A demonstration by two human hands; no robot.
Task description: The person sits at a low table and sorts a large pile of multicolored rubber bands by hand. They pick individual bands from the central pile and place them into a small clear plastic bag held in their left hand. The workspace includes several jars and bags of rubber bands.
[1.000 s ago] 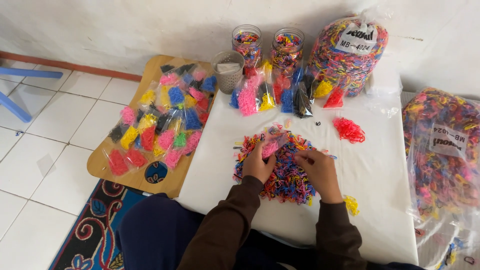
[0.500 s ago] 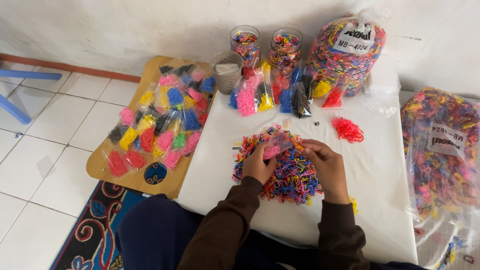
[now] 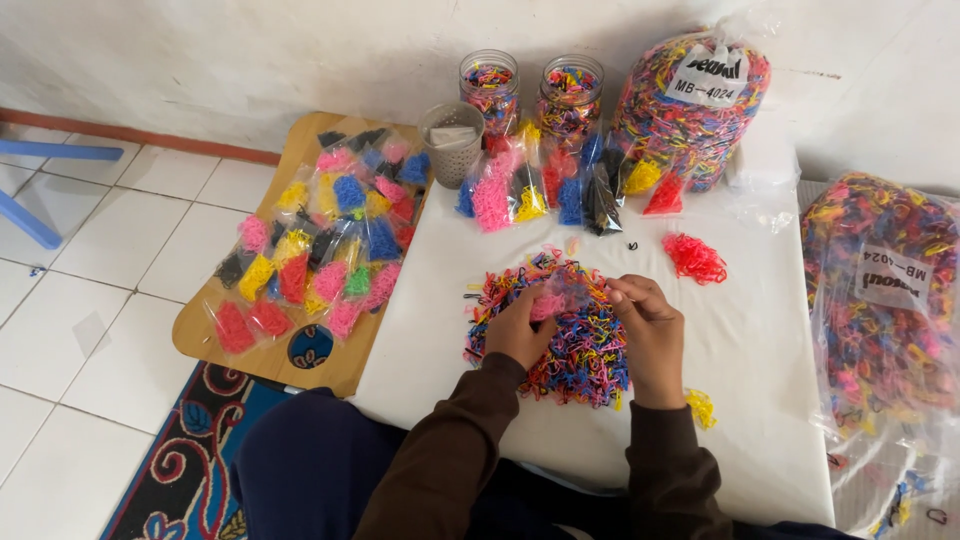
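Over the last second the right hand (image 3: 650, 335) had moved left to meet the left hand (image 3: 520, 325), and both sets of fingers pinched a small clear bag of pink bands (image 3: 555, 300) above the multicoloured band pile (image 3: 575, 345) on the white desk (image 3: 760, 340).

I see the pile of bands (image 3: 560, 330) mid-table (image 3: 760, 340), both hands on it; jars (image 3: 530, 90) and a big bag (image 3: 690, 100) lie behind; a second bag (image 3: 880, 290) right; the board of packets (image 3: 300, 250) left.
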